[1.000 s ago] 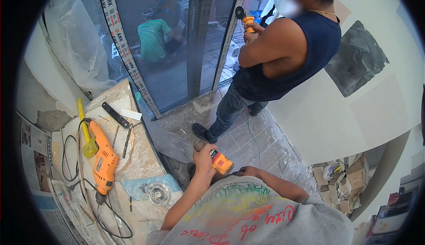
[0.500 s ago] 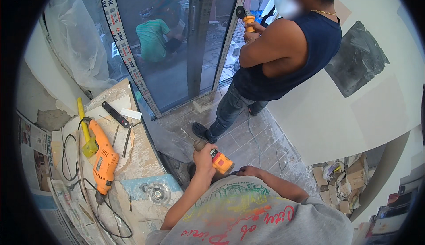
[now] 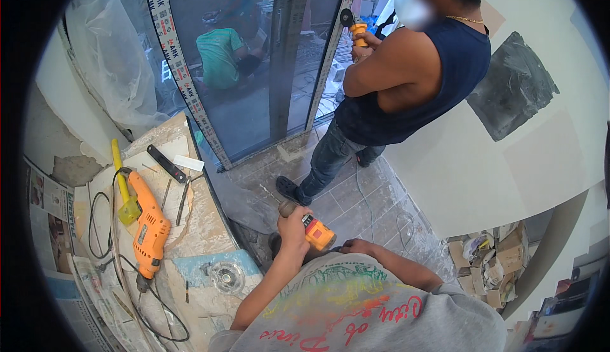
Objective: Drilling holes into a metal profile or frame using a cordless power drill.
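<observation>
My left hand (image 3: 293,230) is closed round a yellow and black cordless drill (image 3: 319,235), held in front of my waist. Its chuck, fitted with a long bit, points away toward the far left. My right hand (image 3: 356,246) rests low against my waist, just right of the drill's base; the shirt and the angle hide most of its fingers. On the bench to my left lies an orange corded drill (image 3: 150,231) with a yellow side handle. Near it are a black folding tool (image 3: 166,164), loose drill bits (image 3: 183,203) and a grinding disc (image 3: 227,277) on a light blue board.
A co-worker (image 3: 406,79) stands ahead with a yellow angle grinder (image 3: 359,31) beside a glass door frame (image 3: 184,79). Beyond the glass another person (image 3: 219,58) crouches. A cable (image 3: 365,203) trails over the tiled floor. Scrap cardboard (image 3: 508,257) is piled in a niche at right.
</observation>
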`<move>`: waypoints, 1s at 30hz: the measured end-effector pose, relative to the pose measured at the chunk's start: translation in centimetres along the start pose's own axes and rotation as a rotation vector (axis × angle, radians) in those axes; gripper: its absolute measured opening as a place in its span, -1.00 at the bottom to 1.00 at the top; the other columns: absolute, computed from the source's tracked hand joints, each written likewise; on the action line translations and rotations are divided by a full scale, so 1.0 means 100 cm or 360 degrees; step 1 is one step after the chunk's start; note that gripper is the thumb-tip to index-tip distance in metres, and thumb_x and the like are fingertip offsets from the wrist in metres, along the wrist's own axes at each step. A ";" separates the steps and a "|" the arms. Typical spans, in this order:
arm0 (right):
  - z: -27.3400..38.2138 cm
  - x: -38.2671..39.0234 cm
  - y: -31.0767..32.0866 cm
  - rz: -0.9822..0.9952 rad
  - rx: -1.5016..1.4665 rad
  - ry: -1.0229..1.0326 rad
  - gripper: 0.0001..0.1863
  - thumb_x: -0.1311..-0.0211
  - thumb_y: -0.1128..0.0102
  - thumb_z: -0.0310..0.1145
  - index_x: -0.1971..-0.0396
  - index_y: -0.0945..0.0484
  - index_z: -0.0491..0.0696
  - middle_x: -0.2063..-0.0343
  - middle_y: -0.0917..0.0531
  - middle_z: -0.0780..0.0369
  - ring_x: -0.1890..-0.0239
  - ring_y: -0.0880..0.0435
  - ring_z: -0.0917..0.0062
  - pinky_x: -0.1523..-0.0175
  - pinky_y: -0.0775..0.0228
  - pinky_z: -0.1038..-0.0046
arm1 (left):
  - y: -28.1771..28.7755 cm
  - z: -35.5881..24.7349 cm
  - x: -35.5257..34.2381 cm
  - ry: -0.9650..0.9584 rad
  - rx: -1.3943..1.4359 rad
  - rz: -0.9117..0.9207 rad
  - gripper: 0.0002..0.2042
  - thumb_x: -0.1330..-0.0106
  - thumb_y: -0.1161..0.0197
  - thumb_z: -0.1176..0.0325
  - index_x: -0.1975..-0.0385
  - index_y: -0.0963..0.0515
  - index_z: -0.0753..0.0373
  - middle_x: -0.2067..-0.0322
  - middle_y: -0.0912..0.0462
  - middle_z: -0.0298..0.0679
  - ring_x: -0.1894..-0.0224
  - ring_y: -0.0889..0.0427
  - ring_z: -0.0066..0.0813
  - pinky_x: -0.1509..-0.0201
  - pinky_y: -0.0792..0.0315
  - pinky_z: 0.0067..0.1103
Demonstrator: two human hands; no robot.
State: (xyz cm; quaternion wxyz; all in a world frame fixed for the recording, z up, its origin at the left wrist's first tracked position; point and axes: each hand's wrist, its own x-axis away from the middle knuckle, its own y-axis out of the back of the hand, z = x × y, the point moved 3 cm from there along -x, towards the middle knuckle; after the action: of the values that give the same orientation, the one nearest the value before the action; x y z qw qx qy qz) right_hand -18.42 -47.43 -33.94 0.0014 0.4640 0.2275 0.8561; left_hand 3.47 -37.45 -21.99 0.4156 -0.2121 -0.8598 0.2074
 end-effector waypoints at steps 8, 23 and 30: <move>0.003 0.000 -0.007 -0.0087 -0.0059 0.0013 -0.42 -0.22 -0.05 0.12 0.00 -0.56 -0.06 -0.03 -0.56 0.01 -0.09 -0.52 0.21 -0.19 -0.32 0.35 | 0.016 0.011 -0.012 -0.0101 0.0051 0.0049 -0.93 -0.08 -0.14 0.53 0.46 -0.41 0.36 0.57 -0.53 -0.13 0.59 -0.57 -0.33 0.50 -0.53 -0.43; -0.072 -0.060 -0.030 -0.0035 0.0146 0.0350 -0.36 -0.20 -0.10 0.12 -0.01 -0.53 -0.17 0.08 -0.62 -0.01 -0.02 -0.57 0.21 -0.13 -0.37 0.34 | -0.002 -0.008 0.006 0.0005 0.0046 0.0028 -0.84 0.03 -0.22 0.56 0.47 -0.39 0.29 0.56 -0.45 -0.25 0.64 -0.51 -0.40 0.56 -0.51 -0.45; 0.001 0.002 -0.004 0.0010 -0.0030 0.0092 -0.36 -0.21 -0.07 0.13 -0.01 -0.53 -0.17 0.03 -0.59 0.00 -0.05 -0.54 0.18 -0.17 -0.34 0.33 | 0.000 -0.006 0.006 -0.0003 0.0056 -0.0003 -0.85 0.02 -0.21 0.57 0.46 -0.39 0.29 0.56 -0.45 -0.25 0.63 -0.51 -0.40 0.56 -0.50 -0.45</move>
State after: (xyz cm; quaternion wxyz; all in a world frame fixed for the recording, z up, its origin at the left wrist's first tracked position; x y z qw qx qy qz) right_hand -18.50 -46.98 -33.93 -0.0033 0.4399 0.2178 0.8712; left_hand 3.63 -37.01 -21.21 0.4187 -0.2038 -0.8566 0.2222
